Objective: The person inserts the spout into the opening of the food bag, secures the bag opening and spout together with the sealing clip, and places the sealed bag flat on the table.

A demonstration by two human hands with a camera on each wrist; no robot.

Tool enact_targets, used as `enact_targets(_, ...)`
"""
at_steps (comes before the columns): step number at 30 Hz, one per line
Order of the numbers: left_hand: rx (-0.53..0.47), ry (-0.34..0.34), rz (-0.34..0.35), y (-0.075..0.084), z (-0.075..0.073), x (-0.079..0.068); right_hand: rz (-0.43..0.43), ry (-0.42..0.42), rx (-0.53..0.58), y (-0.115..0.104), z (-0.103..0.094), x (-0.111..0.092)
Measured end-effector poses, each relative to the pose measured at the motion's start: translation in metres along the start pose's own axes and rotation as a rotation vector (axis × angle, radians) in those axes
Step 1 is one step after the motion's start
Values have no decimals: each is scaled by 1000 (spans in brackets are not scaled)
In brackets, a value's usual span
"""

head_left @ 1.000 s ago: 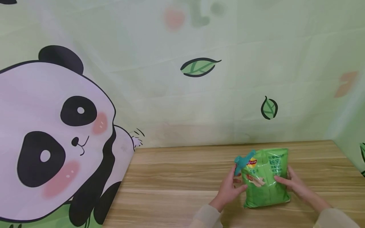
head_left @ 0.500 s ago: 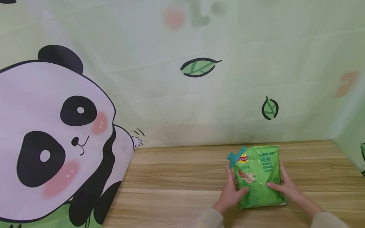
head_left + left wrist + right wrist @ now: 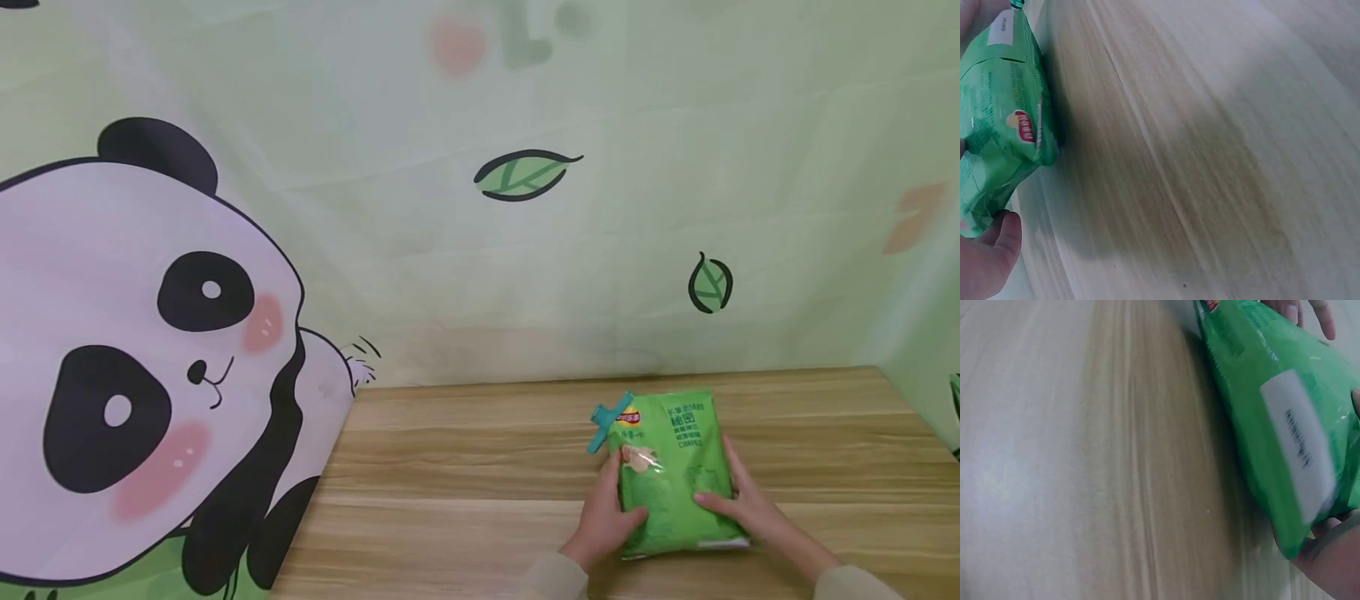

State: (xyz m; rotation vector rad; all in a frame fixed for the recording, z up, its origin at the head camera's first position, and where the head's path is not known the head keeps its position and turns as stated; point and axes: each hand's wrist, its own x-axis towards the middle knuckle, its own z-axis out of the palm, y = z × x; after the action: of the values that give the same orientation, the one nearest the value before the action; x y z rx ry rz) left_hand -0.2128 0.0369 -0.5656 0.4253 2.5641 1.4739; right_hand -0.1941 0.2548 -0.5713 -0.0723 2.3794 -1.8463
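Observation:
A green bag of chips (image 3: pixel 671 475) stands out over the wooden table, its printed face turned up towards the head camera. Across its upper left corner sits a teal bag clip (image 3: pixel 611 421) with a short round nub. My left hand (image 3: pixel 606 521) grips the bag's left side, thumb on the front and the other fingers along the edge and behind. On the opposite side my right hand (image 3: pixel 746 504) holds the bag with its thumb on the front; its remaining fingers are mostly hidden. In the right wrist view a white label (image 3: pixel 1300 447) shows near the bag's bottom edge.
The wood-grain table (image 3: pixel 450 475) spreads to the left of the bag. Behind it hangs a pale green cloth backdrop (image 3: pixel 420 275) with printed leaves and a large panda (image 3: pixel 150 333) at the left.
The bag, with its clip, has moved left and slightly nearer the person, both hands following. My left fingers, earlier up at the clip, now lie lower on the bag's side.

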Motion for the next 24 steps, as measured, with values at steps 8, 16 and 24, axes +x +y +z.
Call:
enact_targets(8, 35, -7, -14, -6, -1, -2, 38, 10, -108, 4, 4, -2)
enact_targets(16, 32, -17, -1, -10, -2, -5, 137, -34, -130, 4, 3, -4)
enact_targets(24, 41, -25, -33, -15, -2, -5, 161, -70, -166, 6, 2, -5)
